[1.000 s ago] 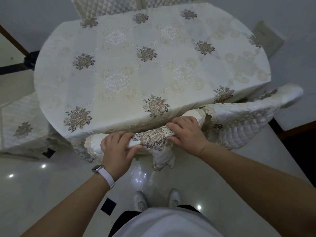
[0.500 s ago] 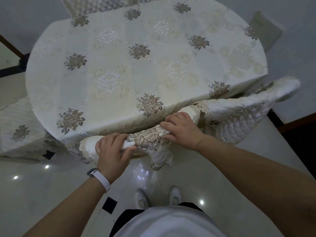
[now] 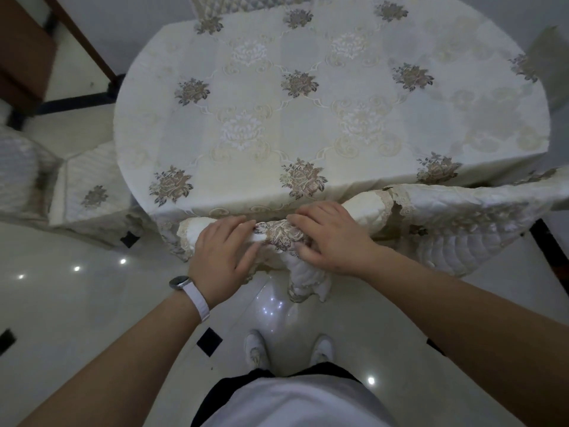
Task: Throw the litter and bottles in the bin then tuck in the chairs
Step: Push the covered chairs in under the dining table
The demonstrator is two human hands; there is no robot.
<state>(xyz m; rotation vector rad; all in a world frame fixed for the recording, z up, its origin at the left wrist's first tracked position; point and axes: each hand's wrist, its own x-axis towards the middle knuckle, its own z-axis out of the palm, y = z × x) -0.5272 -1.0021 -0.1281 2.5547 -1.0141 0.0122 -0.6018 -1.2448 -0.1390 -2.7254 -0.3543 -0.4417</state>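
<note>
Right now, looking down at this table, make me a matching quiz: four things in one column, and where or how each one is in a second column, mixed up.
Things:
1 watch
2 tablecloth
3 white shoes
4 chair back

Place or state:
A on the floor tiles
B gripped by left hand and right hand
C strapped on a wrist
D patterned with brown flowers

Pairs: 1-C, 2-D, 3-A, 4-B

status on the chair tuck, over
Grip: left hand and right hand both hold the chair back. It sits at the table edge. The second chair is close on its right.
</note>
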